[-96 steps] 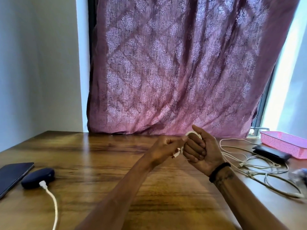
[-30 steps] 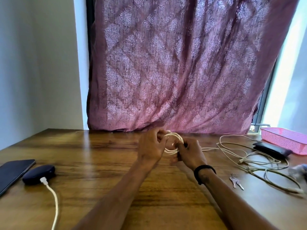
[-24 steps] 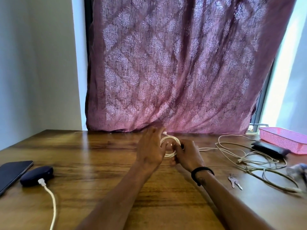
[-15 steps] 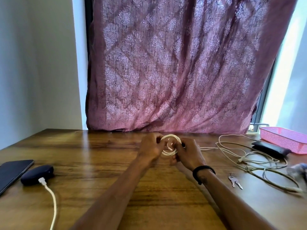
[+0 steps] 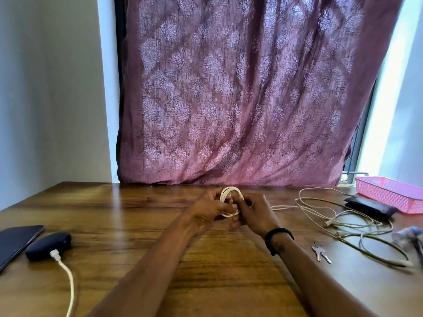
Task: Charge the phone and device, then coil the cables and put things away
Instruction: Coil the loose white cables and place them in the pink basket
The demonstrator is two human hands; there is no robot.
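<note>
Left hand point(image 5: 206, 210) & right hand point(image 5: 253, 213) sit close together over the table point(image 5: 142, 225) mid-back, both pinching the small white cable coil point(image 5: 230, 202). Its tail runs right into the loose cables point(image 5: 343, 221) w/ keys point(image 5: 320, 252) near. Risk: tail snags there, or grip slackens and loops spring open.

Brown wood grain with dark streaks across the bench point(image 5: 142, 216). Mauve-pink curtain point(image 5: 240, 99) patterned with pale diamond lattice and floral motifs. Cream-white coiled cable point(image 5: 230, 194). Pink mesh basket point(image 5: 389, 193). Black phone point(image 5: 16, 241); dark navy device point(image 5: 47, 245) with white plug and cream cable point(image 5: 69, 284). Black wristband point(image 5: 278, 234). Black case point(image 5: 368, 208). Silver keys point(image 5: 320, 252). Pale grey-white wall point(image 5: 45, 99).
</note>
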